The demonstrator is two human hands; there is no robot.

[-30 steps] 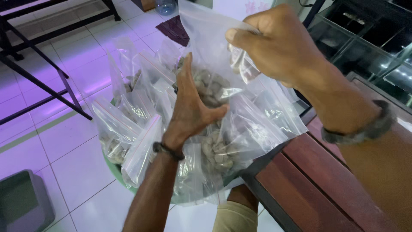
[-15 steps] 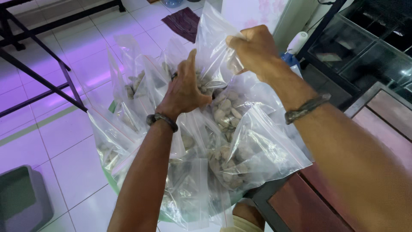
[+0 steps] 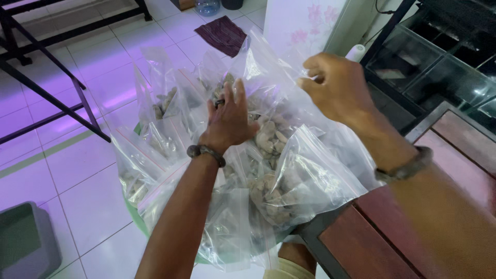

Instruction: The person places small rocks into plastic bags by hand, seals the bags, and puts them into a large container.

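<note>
Your left hand point(image 3: 227, 121) lies flat, fingers spread wide, pressed down on a heap of clear plastic bags point(image 3: 289, 175) filled with pale lumpy pieces; it grips nothing, only rests on the top of the heap, and you wear a ring on one finger and a dark band at the wrist. Your right hand point(image 3: 336, 88) is raised above the right side of the heap with the fingers curled in, pinching the upper edge of one bag point(image 3: 263, 67) so that its clear film stretches up from the pile; a dark wristband point(image 3: 405, 166) sits on that arm. The bags rest in a green basin point(image 3: 135, 219), whose rim shows only at the lower left beneath them, and the heap sits just left of the dark red worktop point(image 3: 382, 243) with its metal edge, the nearest bags touching that edge. Below the heap your knee point(image 3: 294, 261) shows. On the tiled floor point(image 3: 77, 170) behind lie a dark cloth point(image 3: 222, 33) and, to the left, a black metal frame point(image 3: 57, 98); a grey bin point(image 3: 23, 245) stands at the lower left corner, well apart from the bags
</note>
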